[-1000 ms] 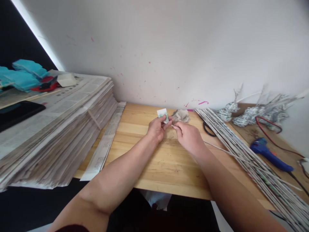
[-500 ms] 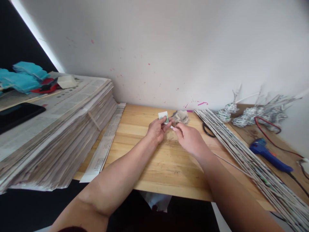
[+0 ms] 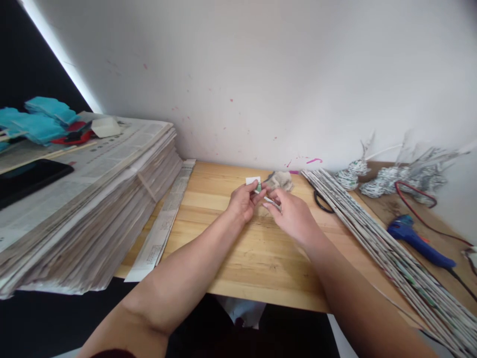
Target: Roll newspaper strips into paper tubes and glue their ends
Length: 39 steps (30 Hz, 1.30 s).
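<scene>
My left hand (image 3: 243, 203) is closed over the middle of the wooden table, pinching a small strip of paper (image 3: 253, 181), white with a green part, between thumb and fingers. Close on its right, my right hand (image 3: 292, 211) has its thumb and fingers around a thin rolled paper tube (image 3: 272, 202). The tube's near end points at my left fingertips. A thin pale rod (image 3: 395, 302) shows beside my right forearm; whether it joins the tube is hidden by the arm. Behind my fingers lies a crumpled beige cloth (image 3: 282, 180).
A tall newspaper stack (image 3: 149, 164) stands left, carrying a phone (image 3: 35, 174) and blue packets (image 3: 40, 122). Cut newspaper strips (image 3: 164, 223) lie beside it. At right are a bundle of paper tubes (image 3: 372, 238), black scissors handle (image 3: 322, 201), blue glue gun (image 3: 419, 243) and woven paper pieces (image 3: 387, 181).
My right fingers have loosened slightly and more of the tube shows between them. The thin rod by my right forearm has shifted down and right. My left hand keeps its pinch.
</scene>
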### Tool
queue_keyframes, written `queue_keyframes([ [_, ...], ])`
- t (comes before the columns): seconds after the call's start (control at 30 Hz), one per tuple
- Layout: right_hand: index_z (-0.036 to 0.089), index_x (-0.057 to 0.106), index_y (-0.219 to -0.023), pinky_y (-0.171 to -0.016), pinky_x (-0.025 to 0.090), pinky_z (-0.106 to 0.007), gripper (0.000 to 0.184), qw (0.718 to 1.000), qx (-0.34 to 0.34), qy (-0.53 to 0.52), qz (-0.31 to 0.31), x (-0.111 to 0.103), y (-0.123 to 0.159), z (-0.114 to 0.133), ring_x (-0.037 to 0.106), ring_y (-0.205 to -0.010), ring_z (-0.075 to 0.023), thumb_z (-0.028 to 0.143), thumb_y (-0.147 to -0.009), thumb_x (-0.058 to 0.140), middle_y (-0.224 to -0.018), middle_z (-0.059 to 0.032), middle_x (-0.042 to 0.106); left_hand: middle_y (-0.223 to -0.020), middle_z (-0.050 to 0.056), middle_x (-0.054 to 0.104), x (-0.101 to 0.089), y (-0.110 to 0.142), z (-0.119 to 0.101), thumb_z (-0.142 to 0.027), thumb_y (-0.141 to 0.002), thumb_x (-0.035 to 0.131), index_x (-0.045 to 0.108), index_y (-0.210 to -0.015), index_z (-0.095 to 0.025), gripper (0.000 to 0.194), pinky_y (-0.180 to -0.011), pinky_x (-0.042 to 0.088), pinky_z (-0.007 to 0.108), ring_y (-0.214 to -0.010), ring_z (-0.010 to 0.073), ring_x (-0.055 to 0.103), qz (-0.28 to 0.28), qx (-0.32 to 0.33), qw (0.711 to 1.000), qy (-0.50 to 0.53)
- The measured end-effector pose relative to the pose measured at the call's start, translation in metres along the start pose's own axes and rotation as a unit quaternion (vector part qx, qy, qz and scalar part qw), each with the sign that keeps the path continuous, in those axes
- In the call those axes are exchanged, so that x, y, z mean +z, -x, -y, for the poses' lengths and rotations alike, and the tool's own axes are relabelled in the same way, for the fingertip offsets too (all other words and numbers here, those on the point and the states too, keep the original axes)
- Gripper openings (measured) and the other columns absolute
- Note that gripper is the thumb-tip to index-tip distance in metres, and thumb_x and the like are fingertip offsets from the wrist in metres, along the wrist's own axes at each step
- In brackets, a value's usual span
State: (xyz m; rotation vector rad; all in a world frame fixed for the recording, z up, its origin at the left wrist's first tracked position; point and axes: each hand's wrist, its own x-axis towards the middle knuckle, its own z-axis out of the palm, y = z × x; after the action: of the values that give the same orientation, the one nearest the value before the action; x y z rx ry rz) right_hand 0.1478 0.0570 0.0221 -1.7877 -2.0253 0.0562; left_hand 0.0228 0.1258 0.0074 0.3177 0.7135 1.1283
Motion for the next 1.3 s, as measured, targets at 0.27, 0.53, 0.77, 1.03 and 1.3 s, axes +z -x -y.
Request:
queue_keyframes([
  [0.27,0.019,0.06,-0.082,-0.058,0.029,-0.028,0.027,0.999,-0.005,0.038,0.026,-0.002,-0.0009,0.0002,0.058,-0.063,-0.0181,0.037,-0.095,0.045,-0.072,-0.005,0.067,-0.073,0.009,0.069,-0.0012,-0.0005,0.0005,-0.006,-0.085,0.058,0.063,-0.08,-0.007,0.007,-0.06,0.058,0.018,-0.066,0.0156,0.071,0.005,0.0,1.0,-0.001],
  [0.53,0.02,0.066,-0.082,-0.062,0.033,-0.027,0.032,0.998,0.001,-0.014,0.063,0.0004,-0.0018,-0.003,0.061,-0.068,-0.0179,0.031,-0.097,0.04,-0.075,-0.0049,0.07,-0.074,0.008,0.068,-0.001,0.0014,0.0001,-0.005,-0.086,0.056,0.062,-0.079,-0.009,0.01,-0.06,0.057,0.018,-0.067,0.0144,0.07,0.014,-0.001,1.0,-0.007],
  [0.77,0.019,0.066,-0.079,-0.058,0.032,-0.028,0.031,0.998,0.016,-0.019,0.049,-0.0033,-0.0018,0.0006,0.059,-0.063,-0.0177,0.037,-0.094,0.046,-0.07,-0.0047,0.068,-0.074,0.007,0.069,-0.0009,0.0031,-0.002,-0.007,-0.086,0.058,0.062,-0.081,-0.01,0.006,-0.056,0.056,0.017,-0.066,0.0149,0.071,0.012,-0.02,1.0,0.001],
  [1.03,0.02,0.065,-0.087,-0.056,0.032,-0.027,0.028,0.998,0.014,-0.041,0.042,-0.0031,-0.0011,-0.001,0.055,-0.058,-0.0169,0.043,-0.091,0.05,-0.066,-0.0027,0.065,-0.075,0.008,0.069,0.0,0.0032,-0.0011,-0.007,-0.087,0.058,0.063,-0.077,-0.009,0.011,-0.063,0.058,0.019,-0.067,0.0132,0.07,0.01,-0.009,1.0,0.014],
  [1.3,0.021,0.055,-0.07,-0.057,0.032,-0.026,0.031,0.997,0.015,-0.072,0.027,-0.0032,-0.0025,-0.0022,0.055,-0.056,-0.0148,0.034,-0.094,0.043,-0.063,-0.0013,0.063,-0.08,0.008,0.07,-0.0006,0.0034,0.0007,0.0,-0.084,0.056,0.063,-0.082,-0.009,0.012,-0.072,0.058,0.019,-0.075,0.0144,0.072,0.069,-0.004,0.998,0.008],
])
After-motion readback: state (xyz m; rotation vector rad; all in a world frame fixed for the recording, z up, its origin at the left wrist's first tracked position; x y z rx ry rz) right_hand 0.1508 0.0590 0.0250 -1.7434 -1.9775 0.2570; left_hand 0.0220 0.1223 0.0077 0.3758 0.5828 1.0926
